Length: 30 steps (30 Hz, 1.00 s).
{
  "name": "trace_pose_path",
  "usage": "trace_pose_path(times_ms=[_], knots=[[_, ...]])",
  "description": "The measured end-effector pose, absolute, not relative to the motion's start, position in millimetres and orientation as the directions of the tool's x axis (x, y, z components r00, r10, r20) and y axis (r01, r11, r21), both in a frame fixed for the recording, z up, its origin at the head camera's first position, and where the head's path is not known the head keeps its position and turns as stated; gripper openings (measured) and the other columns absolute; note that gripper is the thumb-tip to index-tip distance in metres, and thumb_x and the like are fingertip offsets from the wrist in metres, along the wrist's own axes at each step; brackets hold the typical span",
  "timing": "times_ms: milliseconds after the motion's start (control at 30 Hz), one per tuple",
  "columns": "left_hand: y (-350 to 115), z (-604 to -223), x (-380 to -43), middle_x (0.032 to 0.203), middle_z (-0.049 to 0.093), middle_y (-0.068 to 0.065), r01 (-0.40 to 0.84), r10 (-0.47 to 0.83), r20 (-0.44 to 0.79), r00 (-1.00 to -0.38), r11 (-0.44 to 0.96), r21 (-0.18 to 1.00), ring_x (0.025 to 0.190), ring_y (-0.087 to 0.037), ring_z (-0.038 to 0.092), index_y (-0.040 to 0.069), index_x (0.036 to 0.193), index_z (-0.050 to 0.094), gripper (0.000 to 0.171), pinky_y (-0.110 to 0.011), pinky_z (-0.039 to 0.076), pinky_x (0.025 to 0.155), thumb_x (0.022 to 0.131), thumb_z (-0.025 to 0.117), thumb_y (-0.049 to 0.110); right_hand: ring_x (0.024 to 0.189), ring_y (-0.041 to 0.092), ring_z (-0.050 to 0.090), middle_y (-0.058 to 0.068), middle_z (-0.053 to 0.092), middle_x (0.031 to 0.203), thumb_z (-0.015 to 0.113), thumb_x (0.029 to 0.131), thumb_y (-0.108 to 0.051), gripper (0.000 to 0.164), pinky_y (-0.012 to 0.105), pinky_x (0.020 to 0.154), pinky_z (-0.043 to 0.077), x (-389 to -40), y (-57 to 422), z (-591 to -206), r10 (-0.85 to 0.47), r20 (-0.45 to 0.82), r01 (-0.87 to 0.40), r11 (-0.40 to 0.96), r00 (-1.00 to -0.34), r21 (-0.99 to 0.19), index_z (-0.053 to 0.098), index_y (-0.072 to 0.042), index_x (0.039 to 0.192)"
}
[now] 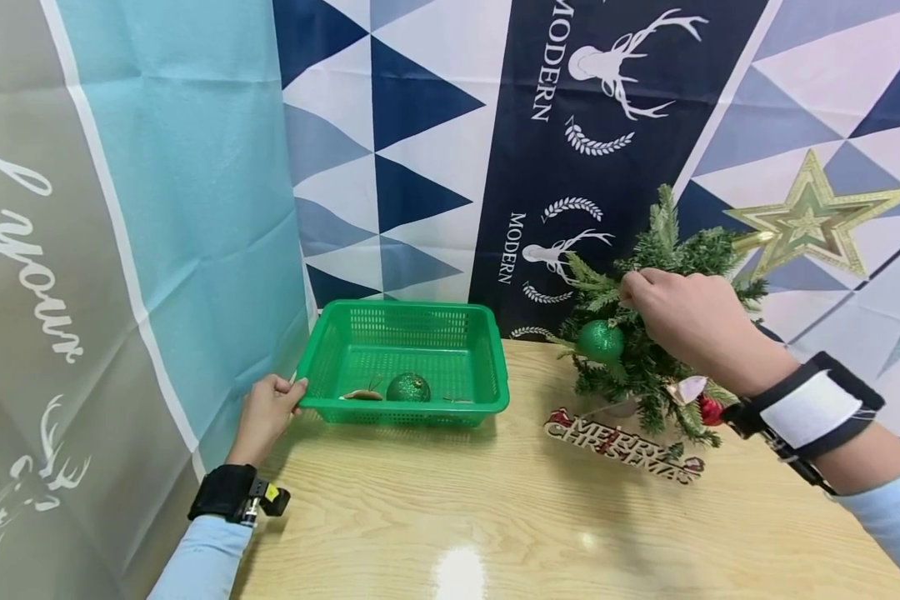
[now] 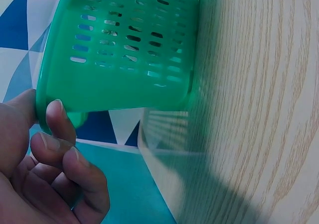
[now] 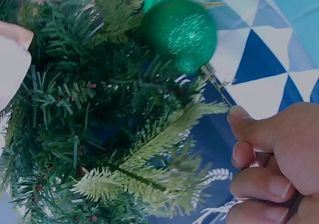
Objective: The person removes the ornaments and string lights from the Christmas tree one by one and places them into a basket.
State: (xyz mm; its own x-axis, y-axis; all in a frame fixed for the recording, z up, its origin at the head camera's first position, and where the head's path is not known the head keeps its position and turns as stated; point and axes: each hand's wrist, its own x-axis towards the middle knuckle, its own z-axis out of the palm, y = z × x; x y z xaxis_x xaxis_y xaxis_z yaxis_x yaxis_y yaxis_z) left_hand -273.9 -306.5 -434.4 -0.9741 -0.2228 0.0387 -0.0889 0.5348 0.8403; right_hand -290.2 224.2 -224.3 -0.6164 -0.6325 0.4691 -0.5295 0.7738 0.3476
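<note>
Before patterned cloth [image 1: 427, 108], the right hand [image 1: 693, 323] pinches a string [image 3: 222, 92], green bauble [image 1: 601, 342] just below; left hand [image 1: 264, 417] grips the basket [image 1: 397, 408].

You see a green basket [image 1: 450, 407], glittery green bauble [image 1: 601, 342], green tree [image 3: 84, 99], gold star [image 1: 806, 223] and cloth [image 1: 423, 100] of blue-and-white triangles.

Bg's basically all printed fabric tbh. Far L is a grey-brown panel [image 1: 60, 233] w/ white script + a deer head, then a white stripe [image 1: 130, 283], then a plain teal panel [image 1: 210, 183] w/ fold creases. Back has blue/white triangle print [image 1: 420, 179] either side of a dark navy band [image 1: 630, 179] w/ white stag heads, leaf sprigs & MODERN running sideways. Table [image 1: 375, 500] is light wood-grain, w/ a bright glare spot [image 1: 460, 573] approx. bottom centre.
</note>
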Motion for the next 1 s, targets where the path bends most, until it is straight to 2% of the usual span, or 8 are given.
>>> trace_pose_path(times_ms=[133, 333, 567, 1000], knots=[[-307, -433, -274, 0.087, 0.069, -0.022, -0.094, -0.223, 0.033, -0.974, 0.535, 0.84, 0.052, -0.02, 0.038, 0.002, 0.1, 0.055, 0.037, -0.034, 0.033, 0.047, 0.108, 0.057, 0.038, 0.041, 0.012, 0.031, 0.0, 0.054, 0.069, 0.069, 0.095, 0.001, 0.015, 0.034, 0.034, 0.031, -283, 218, -225, -0.64, 0.477, -0.537, 0.767, -0.602, 0.351, 0.06, -0.007, 0.087], [-308, -432, -274, 0.088, 0.07, -0.023, -0.107, -0.235, 0.026, -0.972, 0.533, 0.839, 0.053, -0.019, 0.039, 0.003, 0.1, 0.055, 0.035, -0.033, 0.033, 0.047, 0.108, 0.057, 0.037, 0.041, 0.012, 0.031, -0.001, 0.052, 0.069, 0.074, 0.093, -0.005, 0.022, 0.034, 0.034, 0.032, -275, 206, -227, -0.649, 0.467, -0.554, 0.759, -0.601, 0.341, 0.055, -0.008, 0.083], [-308, -432, -272, 0.088, 0.07, -0.023, -0.109, -0.239, 0.024, -0.971, 0.53, 0.841, 0.053, -0.019, 0.039, 0.003, 0.1, 0.056, 0.033, -0.033, 0.033, 0.049, 0.108, 0.057, 0.035, 0.042, 0.011, 0.031, -0.003, 0.057, 0.073, 0.074, 0.094, -0.006, 0.022, 0.033, 0.035, 0.029, -272, 197, -233, -0.643, 0.444, -0.573, 0.763, -0.624, 0.299, 0.055, -0.01, 0.083], [-304, -431, -273, 0.084, 0.069, -0.02, -0.101, -0.242, 0.037, -0.969, 0.532, 0.841, 0.055, -0.02, 0.04, 0.003, 0.097, 0.055, 0.032, -0.034, 0.034, 0.05, 0.107, 0.058, 0.033, 0.043, 0.011, 0.03, -0.005, 0.05, 0.068, 0.073, 0.095, -0.006, 0.023, 0.03, 0.037, 0.029, -273, 177, -244, -0.664, 0.426, -0.598, 0.744, -0.614, 0.298, 0.055, -0.012, 0.083]])
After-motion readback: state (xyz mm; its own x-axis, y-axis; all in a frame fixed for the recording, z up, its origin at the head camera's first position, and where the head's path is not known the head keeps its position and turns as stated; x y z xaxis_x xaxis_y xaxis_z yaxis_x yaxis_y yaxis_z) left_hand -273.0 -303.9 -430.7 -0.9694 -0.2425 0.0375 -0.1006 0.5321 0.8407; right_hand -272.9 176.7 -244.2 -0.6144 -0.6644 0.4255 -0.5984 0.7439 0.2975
